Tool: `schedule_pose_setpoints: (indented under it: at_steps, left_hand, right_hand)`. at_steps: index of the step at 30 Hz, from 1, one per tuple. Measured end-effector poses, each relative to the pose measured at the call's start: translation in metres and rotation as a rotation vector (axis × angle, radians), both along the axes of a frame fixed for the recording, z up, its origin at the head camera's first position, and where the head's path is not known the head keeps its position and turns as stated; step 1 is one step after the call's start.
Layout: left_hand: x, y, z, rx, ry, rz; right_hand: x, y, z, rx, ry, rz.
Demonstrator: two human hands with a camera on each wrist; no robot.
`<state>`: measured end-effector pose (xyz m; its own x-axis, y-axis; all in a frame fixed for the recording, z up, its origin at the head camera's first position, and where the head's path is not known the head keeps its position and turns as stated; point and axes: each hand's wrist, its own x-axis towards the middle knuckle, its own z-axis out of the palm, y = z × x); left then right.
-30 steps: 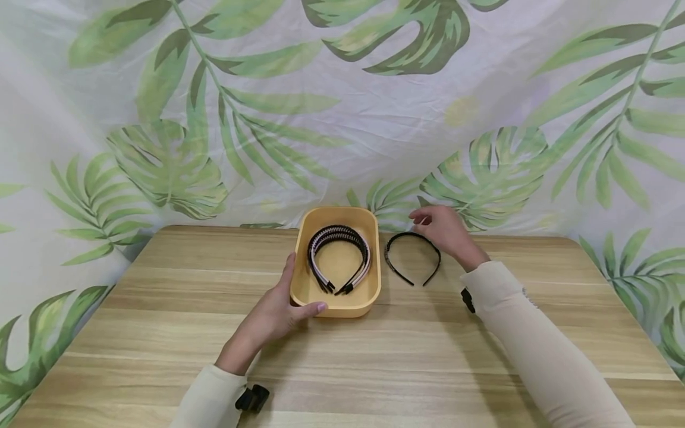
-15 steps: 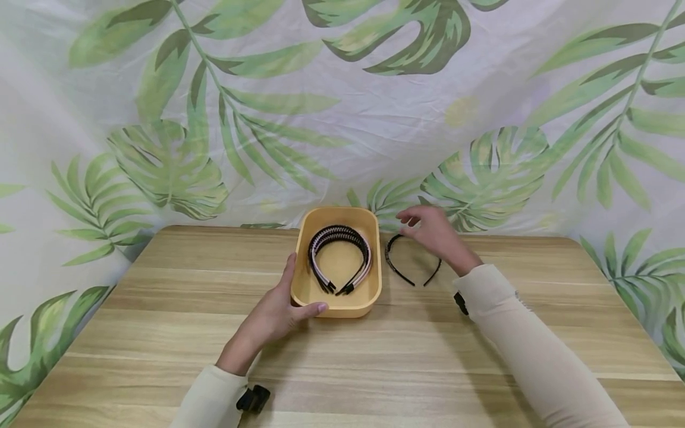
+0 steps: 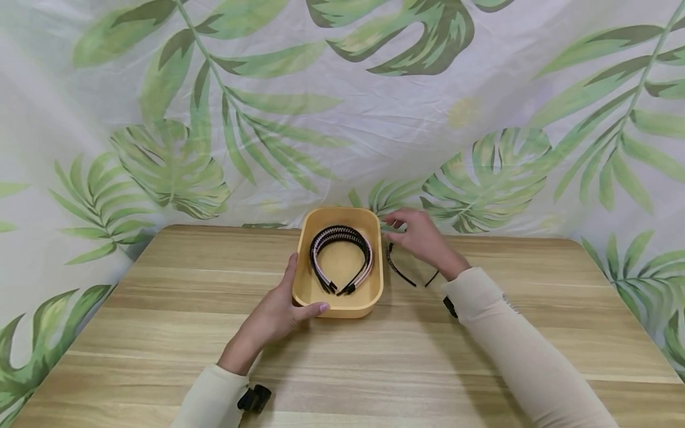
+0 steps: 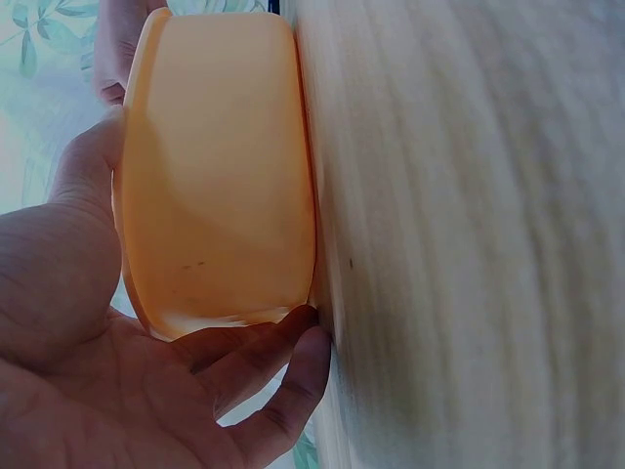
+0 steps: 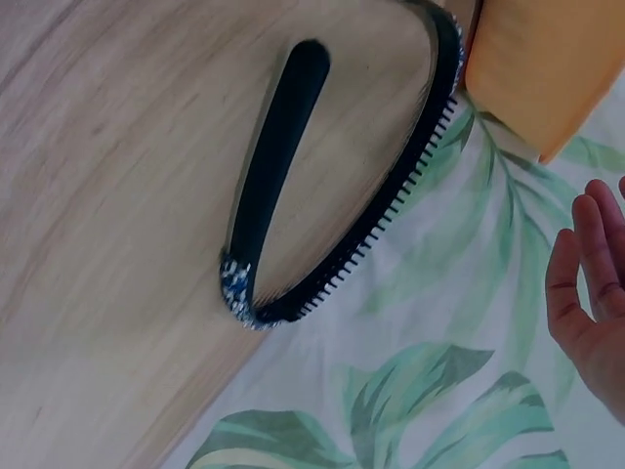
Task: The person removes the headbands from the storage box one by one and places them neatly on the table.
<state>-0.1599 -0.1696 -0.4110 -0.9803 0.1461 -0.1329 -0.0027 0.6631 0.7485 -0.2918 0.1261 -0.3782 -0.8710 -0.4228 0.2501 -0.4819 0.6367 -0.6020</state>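
Observation:
My left hand [image 3: 272, 314] grips the near left corner of a yellow plastic box [image 3: 338, 312], thumb over the front rim. In the left wrist view, its fingers are curled under the lower edge of the box [image 4: 225, 166]. Several hair headbands [image 3: 341, 228], black and pale pink, lie nested inside. To the right of the box rests a single black headband [image 3: 400, 273]. My right hand [image 3: 420, 236] hovers over its top, hiding that part, fingers loosely bent beside the box's rim. In the right wrist view, the headband [image 5: 386, 200] shows teeth and glittery trim, apart from the hand [image 5: 598, 303].
The wood-grain table [image 3: 160, 333] ends just behind the box. A white cloth with green leaves [image 3: 289, 166] hangs along that back edge. Small black devices [image 3: 254, 399] are strapped at both wrists.
My right hand has moved left across the top of the single headband, closer to the box. The left hand, box and headbands stay where they were.

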Motion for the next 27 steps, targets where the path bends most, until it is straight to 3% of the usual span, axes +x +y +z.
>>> schedule_pose_setpoints:
  at_steps: [9, 17, 27]
  left_hand:
    - [0.000, 0.000, 0.000, -0.006, -0.008, 0.003]
    - [0.000, 0.000, 0.000, -0.001, -0.003, -0.003]
    - [0.000, 0.000, 0.000, 0.011, 0.000, -0.006]
  right_hand:
    - [0.004, -0.015, -0.003, -0.034, 0.032, 0.058]
    - [0.006, -0.027, -0.005, -0.008, 0.068, 0.049]
    - [0.005, -0.041, -0.009, -0.009, 0.023, 0.054]
